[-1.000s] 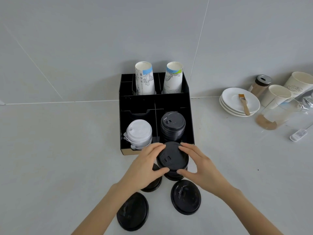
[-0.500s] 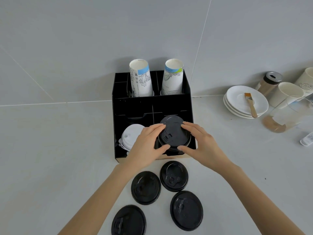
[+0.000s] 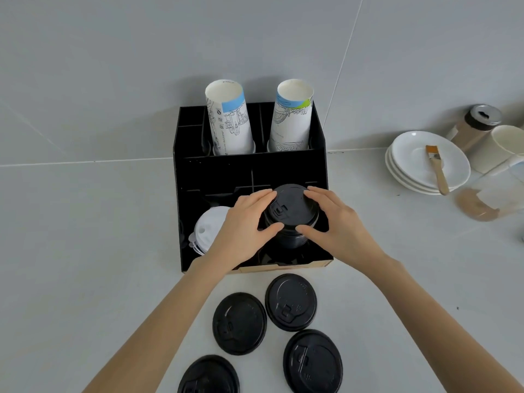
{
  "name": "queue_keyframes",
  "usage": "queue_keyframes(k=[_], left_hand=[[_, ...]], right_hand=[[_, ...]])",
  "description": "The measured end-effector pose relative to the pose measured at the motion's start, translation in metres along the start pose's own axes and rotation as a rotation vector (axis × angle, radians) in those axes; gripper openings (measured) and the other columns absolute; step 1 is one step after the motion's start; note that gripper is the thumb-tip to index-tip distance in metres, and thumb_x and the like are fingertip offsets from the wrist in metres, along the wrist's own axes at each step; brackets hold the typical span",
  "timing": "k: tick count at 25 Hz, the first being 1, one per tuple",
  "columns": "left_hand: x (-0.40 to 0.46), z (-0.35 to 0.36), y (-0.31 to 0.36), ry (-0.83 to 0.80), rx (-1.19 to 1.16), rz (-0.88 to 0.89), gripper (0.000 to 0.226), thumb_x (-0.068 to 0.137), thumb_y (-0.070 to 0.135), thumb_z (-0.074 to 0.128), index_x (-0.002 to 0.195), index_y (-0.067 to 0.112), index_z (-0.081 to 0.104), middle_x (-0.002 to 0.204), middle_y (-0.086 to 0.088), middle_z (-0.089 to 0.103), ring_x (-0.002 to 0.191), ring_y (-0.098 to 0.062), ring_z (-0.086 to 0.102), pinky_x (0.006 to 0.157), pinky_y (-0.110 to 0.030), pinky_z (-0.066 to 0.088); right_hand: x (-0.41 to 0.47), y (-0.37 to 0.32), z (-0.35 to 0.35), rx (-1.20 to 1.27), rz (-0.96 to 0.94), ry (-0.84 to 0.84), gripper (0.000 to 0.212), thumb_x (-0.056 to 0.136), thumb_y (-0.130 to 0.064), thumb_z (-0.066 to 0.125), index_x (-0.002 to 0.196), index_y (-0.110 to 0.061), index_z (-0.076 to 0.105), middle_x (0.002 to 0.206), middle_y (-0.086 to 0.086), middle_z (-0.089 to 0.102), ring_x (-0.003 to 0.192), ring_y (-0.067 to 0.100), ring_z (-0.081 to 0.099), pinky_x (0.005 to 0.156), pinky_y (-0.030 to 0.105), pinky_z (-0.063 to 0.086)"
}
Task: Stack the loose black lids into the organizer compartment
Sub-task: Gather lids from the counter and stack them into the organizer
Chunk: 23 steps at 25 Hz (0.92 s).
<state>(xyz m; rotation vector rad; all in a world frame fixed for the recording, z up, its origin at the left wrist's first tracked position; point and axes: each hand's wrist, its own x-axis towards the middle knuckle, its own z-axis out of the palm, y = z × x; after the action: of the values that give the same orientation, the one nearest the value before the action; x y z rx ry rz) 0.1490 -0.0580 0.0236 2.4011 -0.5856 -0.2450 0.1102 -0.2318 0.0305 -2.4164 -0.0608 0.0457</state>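
Left hand & right hand are both gripping the round black plastic lid stack, seating it in the front-right compartment of the black divided organizer box, beside the white lids. Next, prob. let go w/o snagging the walls. Four loose black lids are waiting on open counter.

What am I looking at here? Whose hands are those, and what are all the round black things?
The camera sits on a person's head, looking down at their own arms. The left hand and right hand have a grip on a stack of black lids, setting it into the black organizer. White lids sit in the compartment beside it, and two tall stacks of paper cups stand at the back. Four loose black lids wait on the counter. To the right are white plates with a brush.
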Motion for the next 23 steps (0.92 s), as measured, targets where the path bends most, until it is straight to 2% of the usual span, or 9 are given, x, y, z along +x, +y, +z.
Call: queue_keyframes(k=[5,10,14,19,23], left_hand=[[-0.002,0.005,-0.003,-0.011,0.008,-0.031,0.055,0.085,0.028,0.057,0.133,0.015,0.033,0.144,-0.003,0.038,0.132,-0.022,0.032,0.11,-0.039,0.028],[-0.01,0.009,-0.004,-0.001,0.009,-0.038,0.055,0.085,0.027,0.056,0.133,0.016,0.032,0.144,-0.002,0.037,0.131,-0.021,0.032,0.11,-0.039,0.028],[-0.013,0.012,-0.004,-0.001,-0.003,-0.033,0.054,0.085,0.025,0.056,0.133,0.016,0.032,0.144,-0.002,0.036,0.13,-0.02,0.034,0.108,-0.036,0.029],[-0.012,0.013,-0.004,0.006,0.007,-0.029,0.054,0.086,0.024,0.055,0.134,0.015,0.032,0.144,-0.003,0.036,0.13,-0.02,0.035,0.107,-0.036,0.031],[-0.013,0.01,-0.002,-0.009,0.036,-0.016,0.054,0.086,0.022,0.055,0.134,0.014,0.031,0.145,-0.004,0.034,0.131,-0.021,0.035,0.108,-0.036,0.031]], right_hand=[[-0.001,0.0,0.005,-0.029,0.024,-0.06,0.058,0.083,-0.025,0.06,0.133,-0.012,0.034,0.146,0.004,0.032,0.131,0.019,0.035,0.106,0.028,0.029],[-0.009,-0.001,0.012,-0.027,0.015,-0.034,0.058,0.083,-0.023,0.06,0.133,-0.011,0.033,0.148,0.004,0.029,0.132,0.019,0.034,0.104,0.024,0.029],[-0.015,0.0,0.015,-0.019,0.017,-0.005,0.056,0.083,-0.019,0.061,0.132,-0.011,0.035,0.147,0.004,0.03,0.131,0.02,0.036,0.104,0.027,0.032],[-0.013,0.002,0.015,-0.006,0.03,-0.001,0.056,0.083,-0.017,0.061,0.132,-0.012,0.035,0.147,0.004,0.03,0.132,0.02,0.035,0.103,0.025,0.03],[-0.017,0.001,0.014,-0.021,0.037,-0.026,0.058,0.084,-0.021,0.058,0.135,-0.016,0.03,0.151,0.002,0.022,0.135,0.02,0.029,0.105,0.028,0.03]])
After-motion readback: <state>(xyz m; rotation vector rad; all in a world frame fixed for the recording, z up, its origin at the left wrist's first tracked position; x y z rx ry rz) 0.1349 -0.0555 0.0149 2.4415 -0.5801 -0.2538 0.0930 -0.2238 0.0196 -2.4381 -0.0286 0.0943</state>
